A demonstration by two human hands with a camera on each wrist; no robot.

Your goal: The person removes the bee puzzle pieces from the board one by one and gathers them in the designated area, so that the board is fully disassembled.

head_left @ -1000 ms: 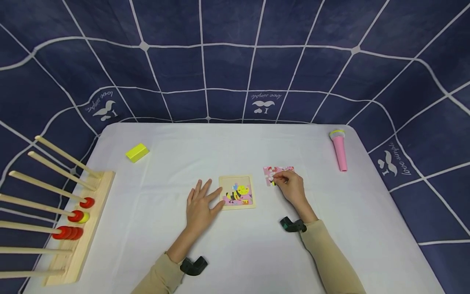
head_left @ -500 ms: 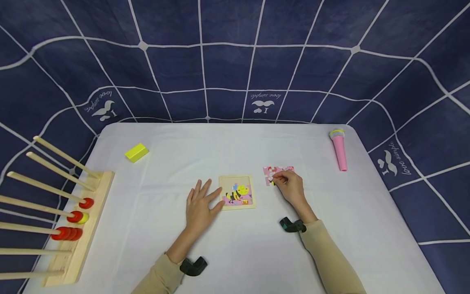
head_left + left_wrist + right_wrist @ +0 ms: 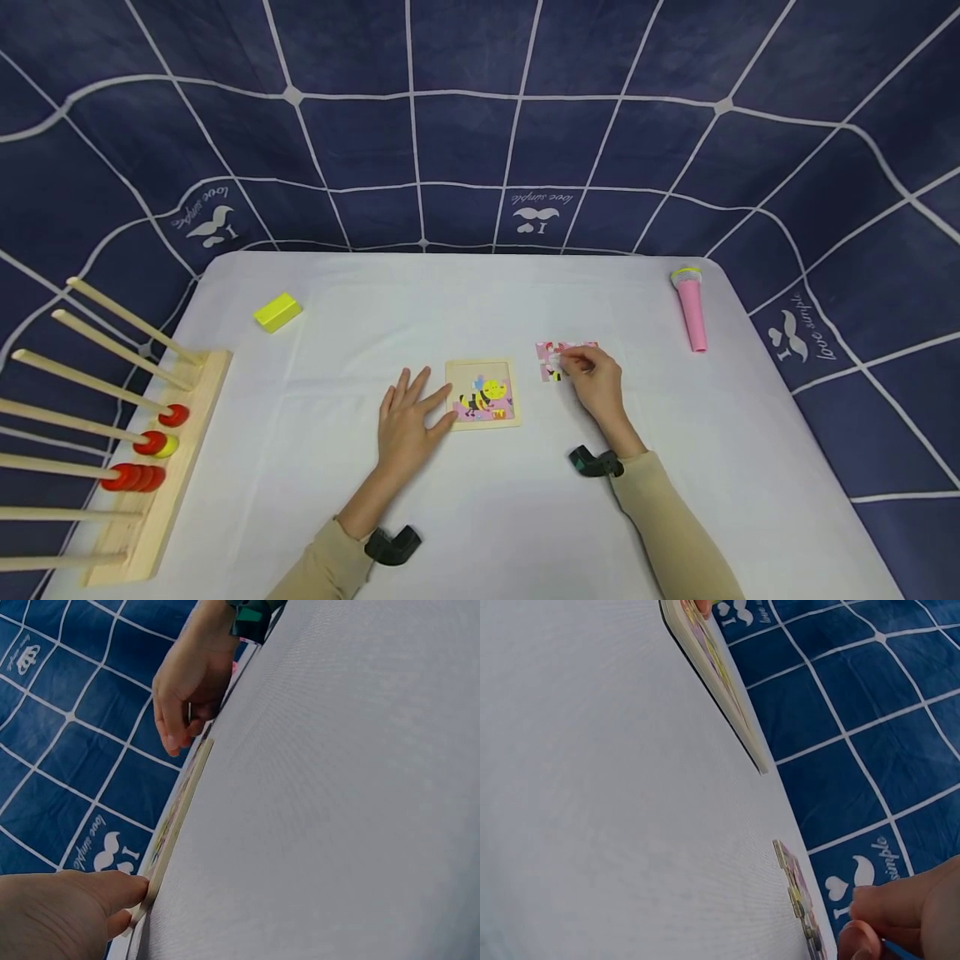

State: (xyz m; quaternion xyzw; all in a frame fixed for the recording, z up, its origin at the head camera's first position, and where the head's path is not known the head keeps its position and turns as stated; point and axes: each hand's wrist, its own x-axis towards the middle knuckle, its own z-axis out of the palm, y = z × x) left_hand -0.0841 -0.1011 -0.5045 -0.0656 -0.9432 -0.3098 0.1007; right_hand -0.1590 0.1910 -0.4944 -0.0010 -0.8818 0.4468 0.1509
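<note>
A square wooden puzzle tray [image 3: 482, 362] lies flat at mid-table, with a bee picture in its lower part and bare wood above. My left hand [image 3: 408, 425] rests beside it, fingers spread, index finger and thumb touching its left edge. To the tray's right lies a patch of pink puzzle pieces [image 3: 546, 353]. Over their right side is my right hand [image 3: 596, 387], which hides some of them. Its fingers bend loosely toward the thumb; in the right wrist view no piece shows between thumb [image 3: 857, 937] and index finger. The pieces lie just beyond those fingertips there.
A wooden bead-counting rack [image 3: 180, 483] with tall pegs and several red rings stands at the left edge. A yellow block [image 3: 277, 312] lies back left, a pink toy microphone [image 3: 692, 312] back right. A dark blue curtain [image 3: 465, 142] hangs behind the white table [image 3: 420, 300].
My right hand has shifted slightly right over the pink pieces, and its fingertips have drawn back, uncovering a little more of them. The left hand stays at the tray's edge.
</note>
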